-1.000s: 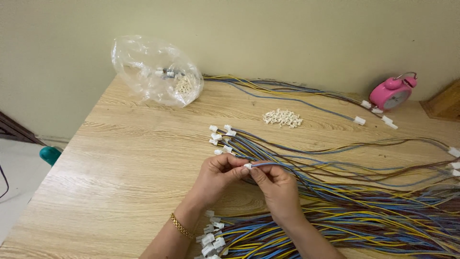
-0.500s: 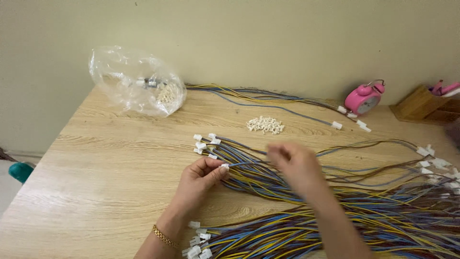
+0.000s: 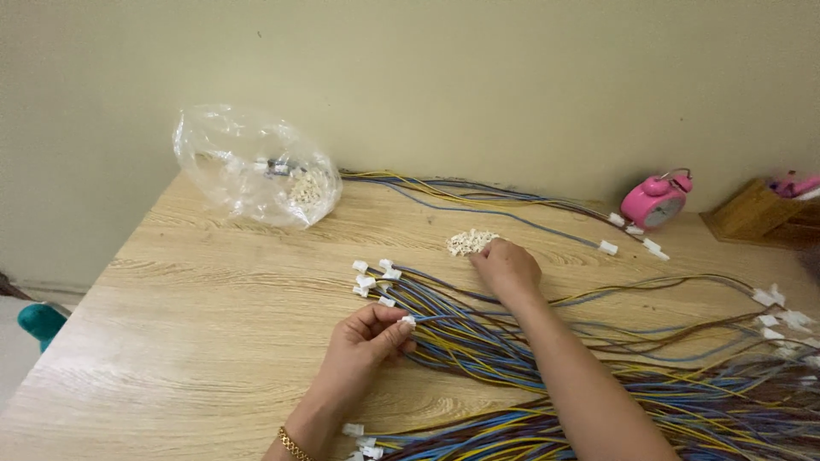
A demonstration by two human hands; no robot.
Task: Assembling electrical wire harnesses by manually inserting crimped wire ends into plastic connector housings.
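My left hand [image 3: 369, 341] pinches the end of a blue wire [image 3: 444, 318] that carries a small white connector at its tip, low over the wooden table [image 3: 213, 341]. My right hand [image 3: 506, 266] reaches out to a small pile of white connector housings [image 3: 468, 242], its fingertips touching the pile. Whether it grips one of the pieces is hidden. Between the hands lies a bundle of coloured wires with white connectors [image 3: 376, 278] on their ends.
A clear plastic bag [image 3: 252, 166] with more white parts lies at the back left. A pink alarm clock [image 3: 655, 200] and a wooden holder [image 3: 756, 212] stand at the back right. Wire bundles [image 3: 726, 401] cover the right half. A teal object [image 3: 38, 323] sits off the left edge.
My right hand let go of the wire end it shared with the left and moved away up the table to the pile of white housings. The left hand stays on the wire.
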